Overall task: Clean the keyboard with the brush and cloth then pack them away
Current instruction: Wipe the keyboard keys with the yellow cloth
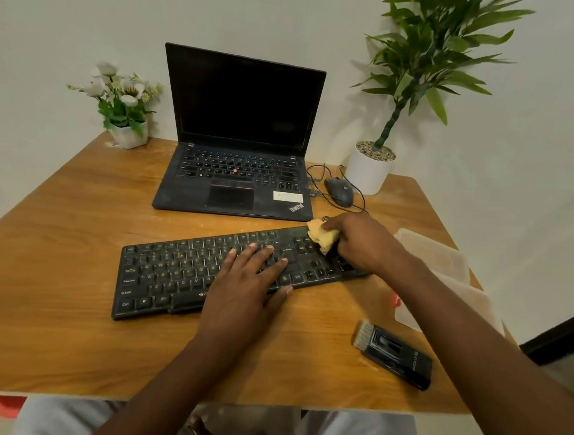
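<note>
Looks roughly midway from the head view: wiping the right end of the keyboard (pixel 205 272), centre frame, with the cloth (pixel 322 237) bunched in the curled fingers of the right hand (pixel 359 243); left hand (pixel 246 282) pressed flat on the middle keys, fingers straight, gripping nothing. Can see the brush (pixel 393 354) lying on the table (pixel 71 234) lower right, probably finished with. Still need to pack both into the clear box (pixel 440 253) at right. Behind, laptop (pixel 233 185) and mouse (pixel 339 191), not blocking.

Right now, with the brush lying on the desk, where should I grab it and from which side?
Take the brush by its black handle, mid-length, coming from above with your grip across its narrow width. It lies flat on the table, bristles pointing toward the keyboard, so the handle end nearest you is free.
</note>
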